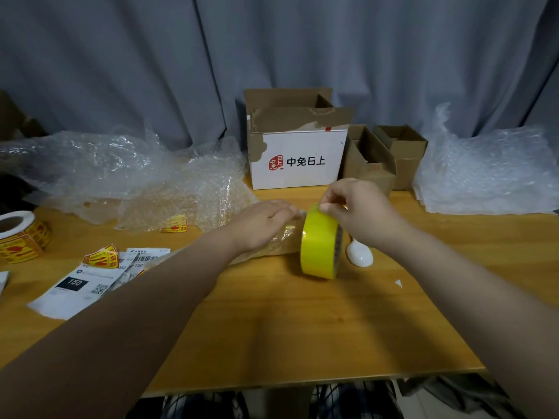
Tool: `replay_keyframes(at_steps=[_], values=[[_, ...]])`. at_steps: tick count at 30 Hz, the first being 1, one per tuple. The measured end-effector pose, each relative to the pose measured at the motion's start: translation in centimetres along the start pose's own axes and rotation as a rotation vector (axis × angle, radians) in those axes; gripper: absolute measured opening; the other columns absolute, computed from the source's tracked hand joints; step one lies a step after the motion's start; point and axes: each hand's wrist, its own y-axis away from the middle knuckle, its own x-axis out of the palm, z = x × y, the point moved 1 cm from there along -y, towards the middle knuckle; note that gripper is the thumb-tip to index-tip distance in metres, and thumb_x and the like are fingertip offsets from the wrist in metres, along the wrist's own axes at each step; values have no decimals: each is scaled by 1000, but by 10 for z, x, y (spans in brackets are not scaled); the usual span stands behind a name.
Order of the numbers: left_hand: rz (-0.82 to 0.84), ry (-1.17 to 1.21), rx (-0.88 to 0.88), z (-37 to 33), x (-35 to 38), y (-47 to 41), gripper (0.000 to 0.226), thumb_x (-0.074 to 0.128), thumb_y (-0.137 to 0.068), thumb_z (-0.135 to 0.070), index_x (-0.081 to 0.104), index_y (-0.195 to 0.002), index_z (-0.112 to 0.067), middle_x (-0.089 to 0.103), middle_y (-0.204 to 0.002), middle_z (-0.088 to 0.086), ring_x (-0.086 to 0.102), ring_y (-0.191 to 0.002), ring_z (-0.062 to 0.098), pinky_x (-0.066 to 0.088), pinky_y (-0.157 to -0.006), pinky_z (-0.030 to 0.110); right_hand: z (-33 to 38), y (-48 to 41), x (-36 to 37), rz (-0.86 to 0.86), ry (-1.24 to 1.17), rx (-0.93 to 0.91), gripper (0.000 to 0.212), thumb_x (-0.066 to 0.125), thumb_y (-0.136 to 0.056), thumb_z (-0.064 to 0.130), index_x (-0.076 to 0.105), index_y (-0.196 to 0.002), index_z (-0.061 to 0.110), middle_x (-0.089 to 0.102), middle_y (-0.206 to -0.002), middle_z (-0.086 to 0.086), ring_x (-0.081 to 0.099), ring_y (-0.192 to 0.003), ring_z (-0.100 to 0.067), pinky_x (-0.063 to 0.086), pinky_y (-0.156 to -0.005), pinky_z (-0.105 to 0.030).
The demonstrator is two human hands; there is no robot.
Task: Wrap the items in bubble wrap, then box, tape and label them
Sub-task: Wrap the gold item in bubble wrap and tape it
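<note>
A: What's nearest on the tabletop (272,334)?

B: Bare wood, then shipping labels (75,287) at the left. Past that, a yellow tape roll (320,241) stands on edge. The right hand (357,213) pinches its top rim with thumb and fingertips closed.

A: And the left hand (263,222)?

B: It lies palm down, fingers loosely curled, pressing a bubble-wrapped bundle (281,241) that touches the roll's left side. What's inside the bundle I cannot tell.

A: Anything behind the roll?

B: A white spoon (360,255) just to its right. Far left sits a roll of yellow stickers (22,235). Farther back, loose bubble wrap (136,173), a white printed box (298,158) with flaps open, small brown boxes (390,155), and more wrap (490,173) at the right.
</note>
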Motion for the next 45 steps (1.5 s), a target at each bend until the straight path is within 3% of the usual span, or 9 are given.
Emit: replay_keyframes(at_steps=[6,10,16,23,30,34,38,42,45], values=[[3,-2,-45,0,0,-1,46,27,-102,-41,52,-134,-20,48,-141,0,41,-128,15,28,-106,29,-5,-7,2,74,3,-10,5,56,-95,15,57,-91,17,59,-85,1,56,-83,-16,43,-70,-28],[12,-12,-25,-3,-2,0,47,29,-100,-46,56,-128,-20,53,-132,0,46,-123,17,33,-105,34,-2,-8,0,213,-287,23,16,55,-94,9,52,-104,21,59,-74,-3,57,-64,-15,52,-65,-34],[21,-17,-5,0,-1,-1,42,33,-100,-43,59,-123,-19,57,-123,1,49,-114,15,38,-100,37,-3,-13,-13,448,-504,73,26,46,-94,-2,70,-98,4,65,-83,-12,60,-71,-13,53,-66,-19],[10,-55,-12,1,0,-2,63,24,-88,-56,57,-127,-19,56,-127,0,48,-117,15,37,-100,36,-20,-19,-9,320,-179,-239,29,69,-85,8,67,-90,36,57,-107,9,55,-105,-8,48,-91,-26],[1,5,-17,1,-3,-2,43,24,-101,-30,57,-126,-20,50,-137,-2,42,-125,12,28,-98,22,-13,1,7,299,-256,-418,3,65,-87,15,66,-89,17,58,-129,4,45,-129,-6,36,-106,-25],[31,-41,21,8,0,-6,32,42,-97,-9,59,-124,-15,54,-130,3,47,-122,17,33,-99,23,-4,17,5,314,-386,-425,7,60,-88,21,60,-89,27,68,-105,-1,61,-108,-13,49,-93,-33],[33,-216,99,8,3,-7,33,49,-95,-12,58,-126,-20,54,-130,-3,48,-121,15,34,-101,27,-12,13,7,302,-386,-356,13,62,-91,10,60,-87,22,66,-87,2,62,-84,-9,51,-76,-28],[-36,-503,200,4,0,-2,31,49,-96,-26,57,-126,-32,50,-134,-18,34,-133,9,3,-114,37,-21,6,15,367,-374,-269,23,61,-91,6,57,-83,28,63,-84,9,59,-80,2,47,-74,-17],[-18,-302,221,9,0,2,30,53,-95,-22,61,-124,-24,51,-132,-9,43,-123,11,24,-109,30,-25,-4,20,364,-359,-243,12,62,-91,10,60,-85,21,61,-87,12,58,-78,-1,48,-72,-18]])
